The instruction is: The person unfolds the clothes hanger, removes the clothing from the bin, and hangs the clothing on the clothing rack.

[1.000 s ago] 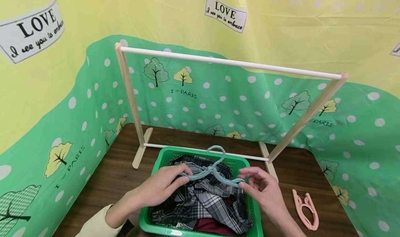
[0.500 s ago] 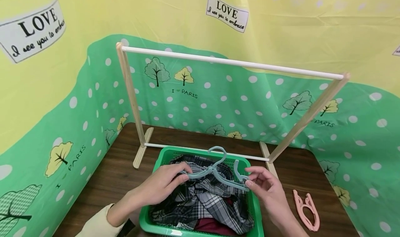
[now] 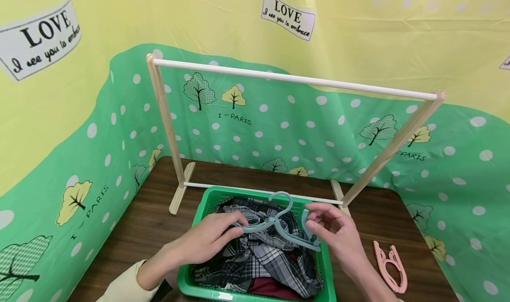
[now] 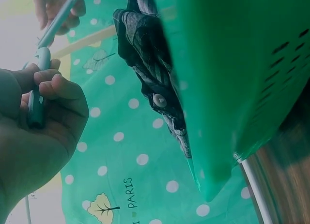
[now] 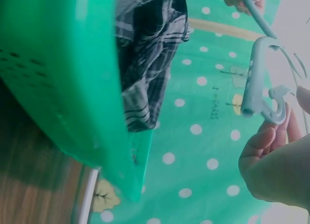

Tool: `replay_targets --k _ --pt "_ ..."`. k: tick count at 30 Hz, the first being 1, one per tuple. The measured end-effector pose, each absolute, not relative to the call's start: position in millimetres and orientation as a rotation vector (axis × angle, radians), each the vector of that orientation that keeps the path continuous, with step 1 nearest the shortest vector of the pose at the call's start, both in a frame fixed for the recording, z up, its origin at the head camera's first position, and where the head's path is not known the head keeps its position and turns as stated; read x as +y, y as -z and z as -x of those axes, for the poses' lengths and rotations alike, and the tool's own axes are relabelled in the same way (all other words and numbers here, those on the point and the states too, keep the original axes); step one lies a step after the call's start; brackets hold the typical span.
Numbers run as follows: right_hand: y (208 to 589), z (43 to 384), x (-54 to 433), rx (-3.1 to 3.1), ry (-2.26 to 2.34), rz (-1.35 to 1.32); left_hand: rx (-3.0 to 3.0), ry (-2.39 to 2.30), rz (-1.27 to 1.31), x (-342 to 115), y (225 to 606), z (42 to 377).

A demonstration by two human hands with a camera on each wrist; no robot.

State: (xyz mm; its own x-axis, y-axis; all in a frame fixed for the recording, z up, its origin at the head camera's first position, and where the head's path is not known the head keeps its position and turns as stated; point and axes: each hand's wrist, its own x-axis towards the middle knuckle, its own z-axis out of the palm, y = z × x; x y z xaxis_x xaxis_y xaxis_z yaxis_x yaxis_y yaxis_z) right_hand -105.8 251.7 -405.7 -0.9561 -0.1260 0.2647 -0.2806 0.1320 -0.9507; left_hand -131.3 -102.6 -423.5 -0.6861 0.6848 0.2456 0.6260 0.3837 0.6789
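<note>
A light-blue folding hanger (image 3: 272,223) is held over the green basket (image 3: 209,200), its hook upward. My left hand (image 3: 211,238) pinches the left arm; in the left wrist view thumb and fingers close round the hanger (image 4: 44,59). On the right side, a short hinged arm stands up from the hanger. Fingertips of my right hand (image 3: 334,231) are right at that piece. In the right wrist view, the thumb is spread from the fingers (image 5: 264,141), which lie by the hanger's curved end (image 5: 276,118). Below, rumpled plaid clothes (image 3: 275,257) fill the basket, with dark red cloth (image 3: 271,288).
A wooden rack with a white top bar (image 3: 295,78) stands behind the basket; its lower bar (image 3: 195,185) runs past the basket's back edge. A pink folded hanger (image 3: 390,266) lies on the brown table (image 3: 127,244) at right. Printed fabric surrounds the table.
The hanger's right end has swung downward, and its short hinged arm has come up. My right thumb and finger have moved from that end to the raised piece. My left hand keeps its grip.
</note>
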Motion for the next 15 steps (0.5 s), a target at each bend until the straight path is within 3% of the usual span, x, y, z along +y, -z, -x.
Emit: replay_targets --k 9,15 --pt "402.3 106.1 246.9 -2.279 -1.953 -0.543 2.553 -1.176 -1.255 -102.6 424.9 131.2" --pt "400.8 103.0 255.0 -2.244 -1.932 -0.474 2.564 -1.220 -1.252 -104.8 426.9 132.9"
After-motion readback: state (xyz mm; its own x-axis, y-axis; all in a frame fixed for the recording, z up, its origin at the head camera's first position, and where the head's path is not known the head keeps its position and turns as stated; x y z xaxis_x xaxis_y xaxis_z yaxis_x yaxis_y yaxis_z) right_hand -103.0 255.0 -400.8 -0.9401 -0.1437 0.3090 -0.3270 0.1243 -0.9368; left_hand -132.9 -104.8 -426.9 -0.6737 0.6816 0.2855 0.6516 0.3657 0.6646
